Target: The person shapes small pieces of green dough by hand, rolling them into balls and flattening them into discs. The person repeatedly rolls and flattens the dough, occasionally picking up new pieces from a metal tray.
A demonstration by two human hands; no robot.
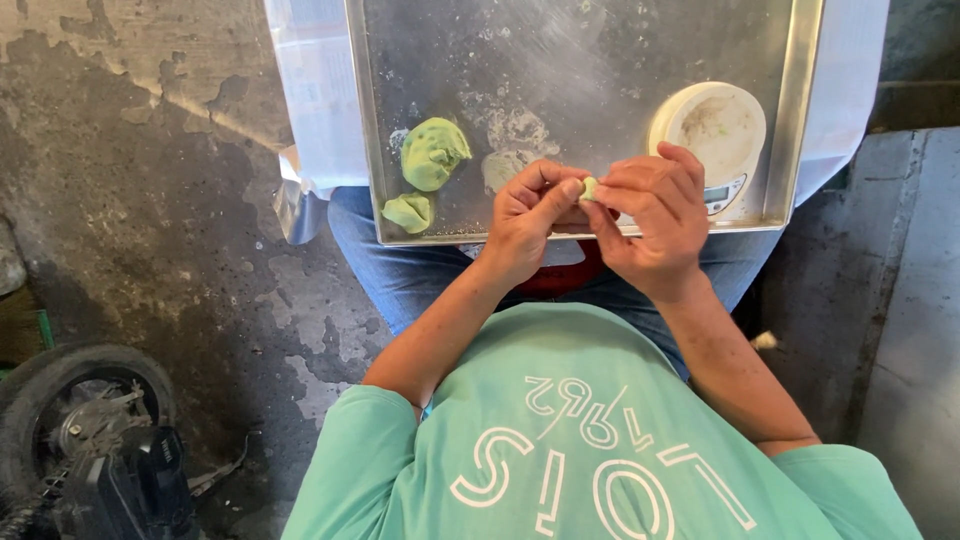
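Observation:
My left hand (525, 215) and my right hand (655, 210) meet over the near edge of a metal tray (795, 120) that rests on my lap. Together their fingertips pinch a small pale green piece of dough (589, 187). A bigger green dough lump (432, 152) lies on the tray to the left of my hands. A smaller green lump (408, 211) sits at the tray's near left corner. A round white kitchen scale (712, 130) stands on the tray just beyond my right hand. Floury smears mark the tray's middle.
A white sheet (320, 110) lies under the tray. The floor (150, 230) to the left is stained concrete. A wheel (80, 420) with dark machine parts is at the bottom left. A concrete step (910, 300) runs along the right.

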